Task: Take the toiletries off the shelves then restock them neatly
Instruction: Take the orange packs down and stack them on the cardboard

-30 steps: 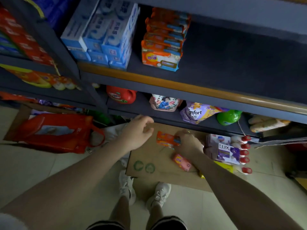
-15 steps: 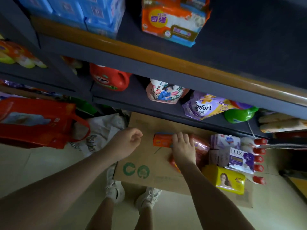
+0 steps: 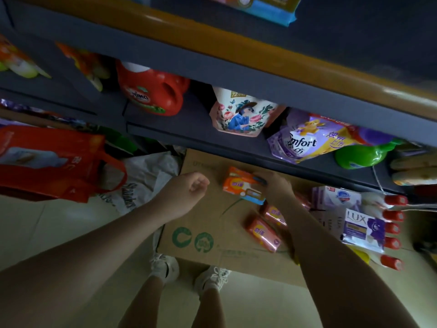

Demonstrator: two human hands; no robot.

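My right hand grips an orange soap pack just above a flat cardboard sheet on the floor. My left hand hovers to its left with fingers loosely curled and holds nothing. Two pink-red soap bars lie on the cardboard under my right forearm. A purple LUX soap box and a pale purple soap box lie to the right, beside several red-capped white bottles. The dark shelf above carries an orange and blue pack at its top edge.
On the lower shelf stand a red detergent jug, a floral pouch, a purple Comfort pouch and a green bottle. A red bag and white plastic bag lie left. My shoes stand at the cardboard's near edge.
The view has dropped closer to the floor. My right hand has lifted the orange soap pack a little off the cardboard. My left hand has stayed beside it, empty.
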